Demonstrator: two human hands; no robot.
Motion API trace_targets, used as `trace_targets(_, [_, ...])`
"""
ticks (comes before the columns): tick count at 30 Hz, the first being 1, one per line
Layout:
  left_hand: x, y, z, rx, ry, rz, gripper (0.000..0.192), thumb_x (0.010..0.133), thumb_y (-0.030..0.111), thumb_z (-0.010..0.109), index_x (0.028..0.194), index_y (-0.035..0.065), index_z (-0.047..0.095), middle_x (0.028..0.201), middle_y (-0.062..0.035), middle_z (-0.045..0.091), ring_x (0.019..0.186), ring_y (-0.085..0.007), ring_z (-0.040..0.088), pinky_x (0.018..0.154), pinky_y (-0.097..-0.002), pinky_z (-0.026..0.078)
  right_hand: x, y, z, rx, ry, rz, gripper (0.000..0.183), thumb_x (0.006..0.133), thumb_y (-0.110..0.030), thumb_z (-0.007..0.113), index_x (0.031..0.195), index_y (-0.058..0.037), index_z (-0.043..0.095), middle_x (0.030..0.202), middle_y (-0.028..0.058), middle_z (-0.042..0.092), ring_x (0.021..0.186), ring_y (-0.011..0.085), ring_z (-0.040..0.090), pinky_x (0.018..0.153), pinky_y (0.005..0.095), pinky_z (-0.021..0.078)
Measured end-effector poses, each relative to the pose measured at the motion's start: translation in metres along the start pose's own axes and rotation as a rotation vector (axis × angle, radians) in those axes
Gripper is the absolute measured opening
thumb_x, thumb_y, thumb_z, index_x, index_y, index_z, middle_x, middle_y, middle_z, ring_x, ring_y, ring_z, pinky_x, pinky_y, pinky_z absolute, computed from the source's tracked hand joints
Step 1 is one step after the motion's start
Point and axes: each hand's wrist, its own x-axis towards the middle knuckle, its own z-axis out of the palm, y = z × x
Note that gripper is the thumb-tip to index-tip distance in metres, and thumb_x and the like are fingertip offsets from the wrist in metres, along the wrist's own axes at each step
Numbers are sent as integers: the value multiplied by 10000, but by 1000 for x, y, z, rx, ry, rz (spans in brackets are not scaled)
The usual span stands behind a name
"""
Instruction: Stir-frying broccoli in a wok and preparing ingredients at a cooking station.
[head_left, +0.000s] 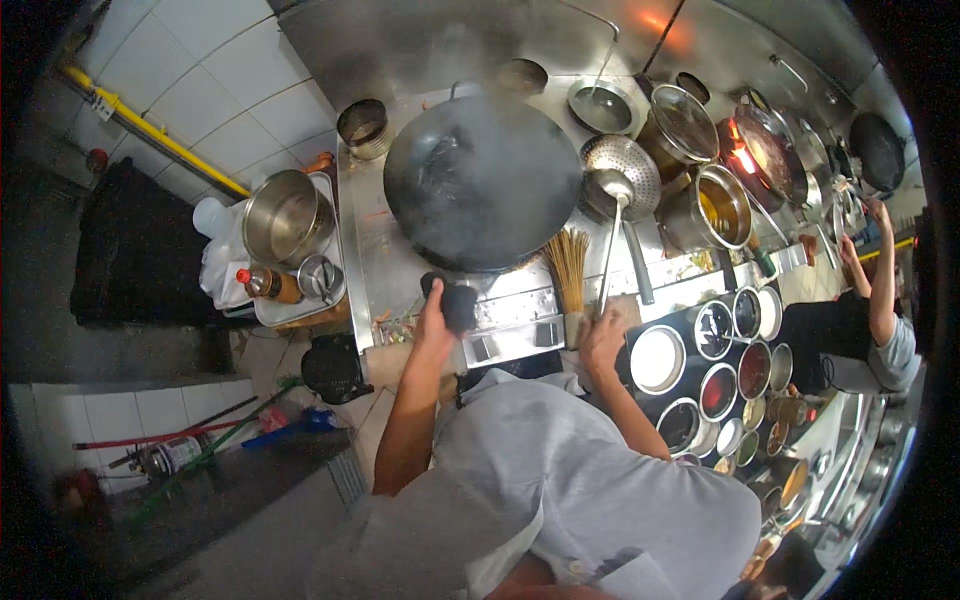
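Observation:
My left hand (433, 324) grips a dark folded cloth (459, 306) just below the near rim of a large black wok (480, 180). Whether a wok handle lies under the cloth, I cannot tell. Steam or smoke rises from the wok, and its inside looks dark with a wet sheen. In my right hand (604, 339) is the long handle of a metal ladle (611, 187). The ladle's bowl lies over a perforated strainer (628, 159), right of the wok. A bamboo wok brush (570, 266) stands between the wok and the ladle handle.
Flames (741, 150) burn beside another wok (772, 154) at right. Nearer stands a pot of yellowish liquid (724, 206). Several seasoning containers (658, 360) sit by my right arm. A steel pot (287, 217) and a red-capped bottle (270, 285) stand at left. Another person (885, 315) works at far right.

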Motion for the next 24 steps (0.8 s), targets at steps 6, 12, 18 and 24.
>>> trace_targets(6, [43,7,79,112,396,-38,620,828,633,533,1225,160,480,1061,-44,610,831,-229,593,593,-433,418,14,3,29,307,-533,47,887,769,-113,649,1467,-21,109,1305,322,398,1218,461,404,1038,423,347])
trace_targets(12, [88,-30,49,133,390,-28,507,747,392,662,1162,176,466,981,-57,569,813,-213,570,559,-403,443,37,-12,-71,775,-318,-118,849,732,7,585,1458,24,144,1385,259,374,1289,349,382,1068,382,307])
trace_targets(18, [80,-30,77,139,490,58,510,767,360,647,1194,158,454,1017,-68,568,821,-208,569,520,-369,463,195,-100,-161,229,-535,-647,628,774,-158,633,1373,-124,448,1068,253,623,994,386,615,868,432,487])
trace_targets(24, [100,-41,72,208,456,108,559,780,326,641,1259,133,426,1015,-82,582,769,-203,589,442,-347,456,290,-200,-2,-119,-731,-697,369,825,-312,565,1063,-42,649,875,279,641,863,420,638,779,490,512])
